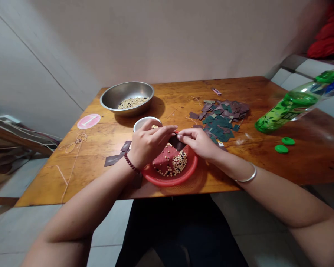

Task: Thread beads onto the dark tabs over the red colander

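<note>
Over a red mesh basket (174,181), my left hand (149,142) and my right hand (198,144) meet around a small dark brown fabric piece (177,143). My right thumb and fingers pinch its right upper corner. The left fingers are closed at its left upper side, partly hiding it; a bit of something red shows between the hands. Cream and dark beads (179,163) lie loose in the basket below. Just behind my left hand stands a white bowl (139,124), mostly covered by that hand.
A steel bowl (108,97) with beads stands at the back left. Brown and green fabric pieces (221,120) are heaped right of centre, others (114,160) left. A tilted green bottle (291,105), two green caps (281,149), a pink round label (88,121) and loose string (78,142) are around.
</note>
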Available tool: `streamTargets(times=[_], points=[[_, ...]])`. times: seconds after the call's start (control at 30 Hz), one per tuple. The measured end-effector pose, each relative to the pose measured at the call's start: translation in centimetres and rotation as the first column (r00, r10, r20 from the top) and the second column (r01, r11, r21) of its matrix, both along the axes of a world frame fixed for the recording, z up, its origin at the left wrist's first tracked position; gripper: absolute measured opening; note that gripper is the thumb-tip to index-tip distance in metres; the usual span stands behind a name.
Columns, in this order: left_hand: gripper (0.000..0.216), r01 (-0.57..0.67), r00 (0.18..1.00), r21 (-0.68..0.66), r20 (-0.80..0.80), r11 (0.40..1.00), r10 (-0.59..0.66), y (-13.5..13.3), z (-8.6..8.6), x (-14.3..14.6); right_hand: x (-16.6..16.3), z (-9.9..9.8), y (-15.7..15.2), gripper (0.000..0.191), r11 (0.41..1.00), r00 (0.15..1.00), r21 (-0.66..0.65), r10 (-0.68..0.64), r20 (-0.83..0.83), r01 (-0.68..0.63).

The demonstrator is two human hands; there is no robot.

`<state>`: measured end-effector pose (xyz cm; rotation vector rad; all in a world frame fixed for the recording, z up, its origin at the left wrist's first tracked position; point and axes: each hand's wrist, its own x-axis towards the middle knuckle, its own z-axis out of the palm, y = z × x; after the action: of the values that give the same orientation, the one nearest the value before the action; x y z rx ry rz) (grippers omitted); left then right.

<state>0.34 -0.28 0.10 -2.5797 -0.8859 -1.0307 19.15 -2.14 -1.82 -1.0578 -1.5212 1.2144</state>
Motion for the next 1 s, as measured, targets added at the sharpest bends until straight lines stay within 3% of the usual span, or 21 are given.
streamTargets(times=[0.37, 0.57, 1.0], points=[[0.031, 0.024, 0.983, -0.022, -0.180, 0.999, -0.028, -0.21, 0.37, -0.27, 0.00, -0.41, 0.31, 0.020, 1.000, 0.998, -0.026, -0.013, -0.061, 0.012], [0.029, 0.028, 0.994, -0.035, -0.101, 0.999, -0.031, -0.37, 0.13, -0.11, 0.03, -0.41, 0.38, 0.023, 1.000, 0.998, -0.008, -0.015, -0.054, 0.015], [0.035, 0.007, 0.999, -0.221, 0.054, 0.975, 0.005, 0.01, 0.16, 0.17, 0.05, -0.36, 0.30, 0.024, 1.000, 0.999, -0.006, -0.023, -0.037, 0.023]])
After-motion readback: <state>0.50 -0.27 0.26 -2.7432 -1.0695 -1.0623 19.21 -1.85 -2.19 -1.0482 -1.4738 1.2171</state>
